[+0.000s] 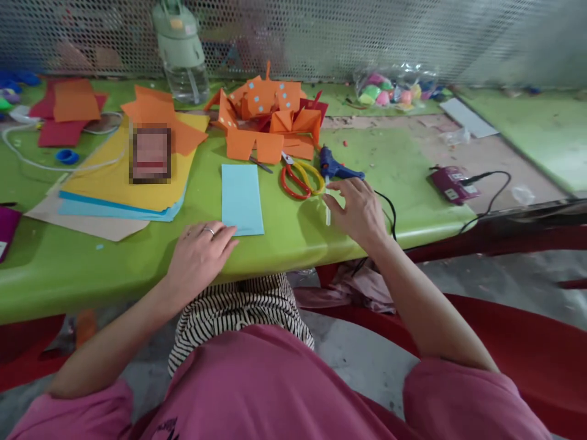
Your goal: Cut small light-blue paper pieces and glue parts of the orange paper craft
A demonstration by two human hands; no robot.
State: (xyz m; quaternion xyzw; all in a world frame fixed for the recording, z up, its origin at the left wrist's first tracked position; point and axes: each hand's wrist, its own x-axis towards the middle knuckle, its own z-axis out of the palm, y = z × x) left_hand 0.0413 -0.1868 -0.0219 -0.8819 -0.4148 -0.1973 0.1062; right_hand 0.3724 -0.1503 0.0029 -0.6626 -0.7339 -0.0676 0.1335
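A light blue folded paper rectangle lies flat near the table's front edge. My left hand, with a ring on one finger, rests palm down, its fingertips at the paper's lower left corner. To the right, my right hand is over the table with thumb and fingers apart and nothing visibly gripped. Close beyond its fingers lies a blue glue gun, a whitish glue stick projecting from it toward me. Scissors with one red and one yellow handle lie just left of the gun.
Orange cut-paper pieces are heaped at the back. Yellow sheets are stacked at left, a pixelated item on top. A water bottle stands before the perforated metal screen. A purple box with a black cord sits at right.
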